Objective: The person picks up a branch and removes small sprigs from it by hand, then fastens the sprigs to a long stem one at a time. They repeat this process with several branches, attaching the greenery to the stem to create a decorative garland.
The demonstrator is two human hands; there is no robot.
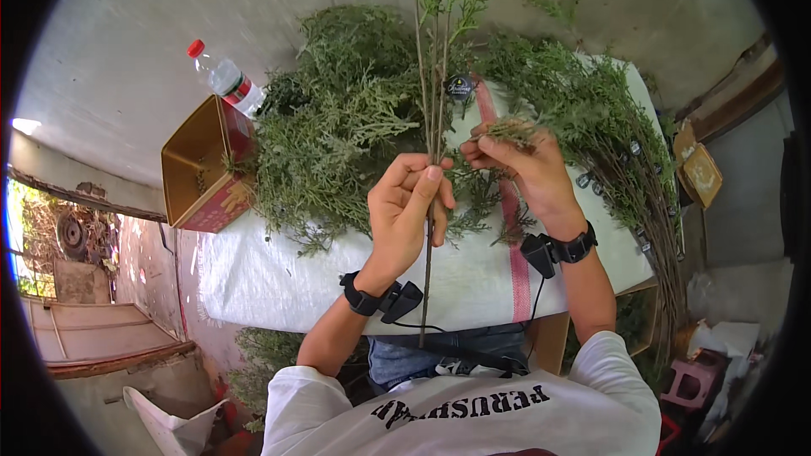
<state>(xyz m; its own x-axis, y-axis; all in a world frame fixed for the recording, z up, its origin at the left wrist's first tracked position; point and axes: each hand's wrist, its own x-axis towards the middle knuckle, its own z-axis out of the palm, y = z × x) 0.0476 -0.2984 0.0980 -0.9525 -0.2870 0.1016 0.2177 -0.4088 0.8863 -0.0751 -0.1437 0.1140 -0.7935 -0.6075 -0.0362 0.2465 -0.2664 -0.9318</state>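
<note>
My left hand [399,213] is closed around several thin brown stems of an evergreen branch [433,59], held upright in front of me. Green foliage tops the stems, and one bare stem runs down below my fist toward my waist. Beside them, my right hand [541,177] pinches a small, partly brownish sprig [513,132] between thumb and fingers. A round dark tag [459,87] shows just right of the stems; whether it is attached to them I cannot tell. Behind my left hand lies a large heap of cut greenery [346,118].
White woven sheeting [312,287] with a pink stripe covers the table. At left stand an open red-and-gold box [198,171] and a red-capped plastic bottle [226,80]. Long-stemmed branches [621,152] with small dark tags lie at right. A pink stool [694,380] stands low right.
</note>
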